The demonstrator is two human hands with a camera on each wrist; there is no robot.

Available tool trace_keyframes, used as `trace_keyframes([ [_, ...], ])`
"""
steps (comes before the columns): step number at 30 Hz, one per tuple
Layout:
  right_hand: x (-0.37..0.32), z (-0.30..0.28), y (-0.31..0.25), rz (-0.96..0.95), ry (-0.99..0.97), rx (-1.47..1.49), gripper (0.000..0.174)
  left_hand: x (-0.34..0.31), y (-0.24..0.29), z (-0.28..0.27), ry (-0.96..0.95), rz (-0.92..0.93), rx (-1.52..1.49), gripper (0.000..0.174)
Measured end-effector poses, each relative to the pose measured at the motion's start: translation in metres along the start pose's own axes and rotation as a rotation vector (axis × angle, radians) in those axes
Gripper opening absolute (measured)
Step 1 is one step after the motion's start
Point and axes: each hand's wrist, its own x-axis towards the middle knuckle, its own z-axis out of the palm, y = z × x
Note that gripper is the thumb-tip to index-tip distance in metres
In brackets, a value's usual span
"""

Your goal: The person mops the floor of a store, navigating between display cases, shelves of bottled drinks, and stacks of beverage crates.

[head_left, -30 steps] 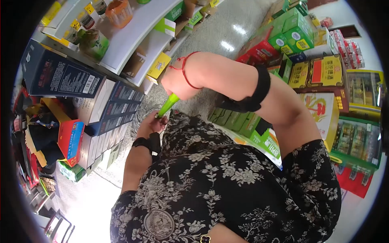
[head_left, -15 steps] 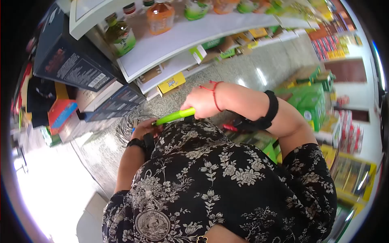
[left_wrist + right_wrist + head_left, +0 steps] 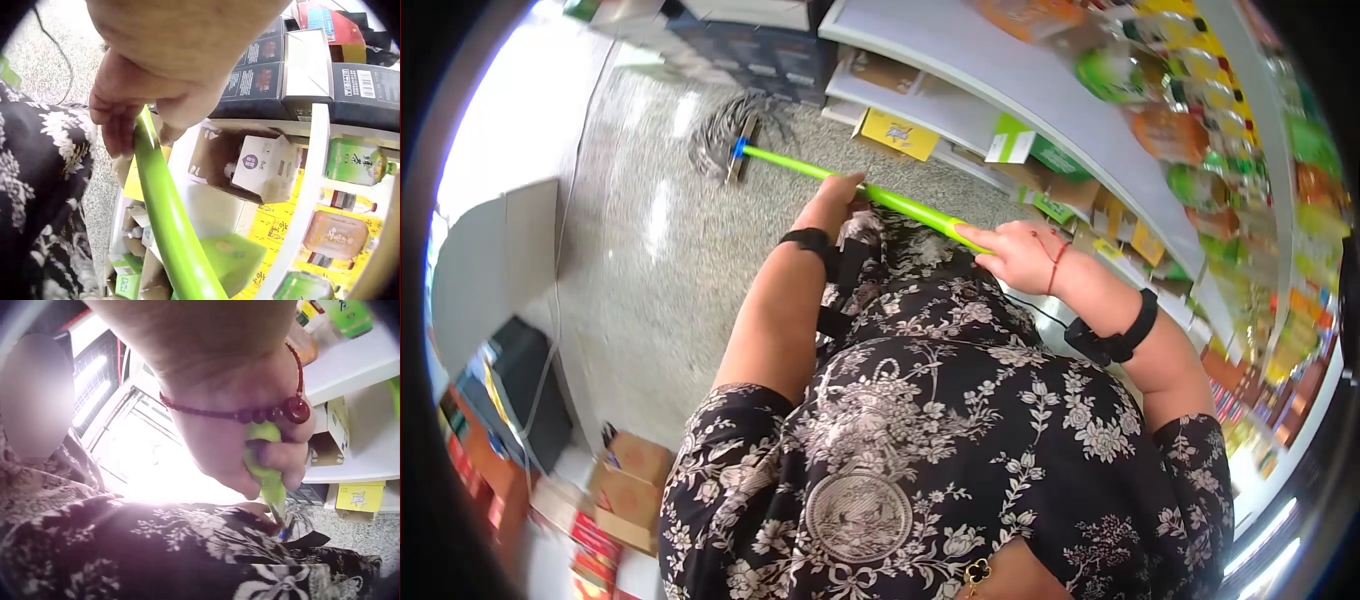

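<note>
A mop with a bright green handle (image 3: pixel 915 210) slants across the head view, its blue joint and grey string head (image 3: pixel 710 145) down on the speckled floor. My left hand (image 3: pixel 835 202) grips the middle of the handle. Higher up, near the end, my right hand (image 3: pixel 1022 250) holds it too. In the left wrist view, the fingers of the left hand (image 3: pixel 147 94) curl round the green pole (image 3: pixel 165 206). Below a red beaded bracelet in the right wrist view, the right hand (image 3: pixel 222 447) wraps round the handle's top end (image 3: pixel 265 432).
White shelves (image 3: pixel 960 55) with bottled drinks and open cartons run along the right. Dark boxes (image 3: pixel 750 55) stand behind the mop head. A cable (image 3: pixel 578 150) crosses the floor at left, beside a pale curved panel (image 3: pixel 495 260). Brown cartons (image 3: pixel 630 490) sit lower left.
The view has swung round to the left, bringing the mop head and open floor into sight. Both hands keep hold of the handle, which now slants down toward the upper left.
</note>
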Motion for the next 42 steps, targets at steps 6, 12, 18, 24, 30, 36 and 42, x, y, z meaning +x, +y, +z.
trace_keyframes([
  [6,0.055,0.026,-0.003,-0.018,0.005,-0.054,0.048,0.024,-0.012,-0.018,0.231,0.101,0.098,0.031],
  [12,0.097,0.056,0.011,-0.068,0.019,0.040,0.051,0.004,0.001,-0.040,0.355,0.155,0.315,0.036],
  [18,0.031,0.048,0.081,-0.091,-0.053,0.009,0.052,-0.006,-0.015,0.049,0.228,0.139,0.223,0.032],
  [24,-0.111,0.062,0.195,-0.089,-0.070,-0.029,0.050,-0.010,-0.087,0.210,0.009,0.024,-0.143,0.022],
  [30,-0.242,0.073,0.275,-0.066,-0.065,0.121,0.047,-0.053,-0.137,0.355,-0.172,-0.086,-0.078,0.018],
  [36,-0.232,0.077,0.269,-0.103,-0.001,0.137,0.045,-0.044,-0.152,0.344,-0.142,-0.039,-0.197,0.015],
  [42,-0.127,0.115,0.230,-0.127,-0.045,0.125,0.047,-0.016,-0.152,0.248,0.298,0.035,-0.075,0.028],
])
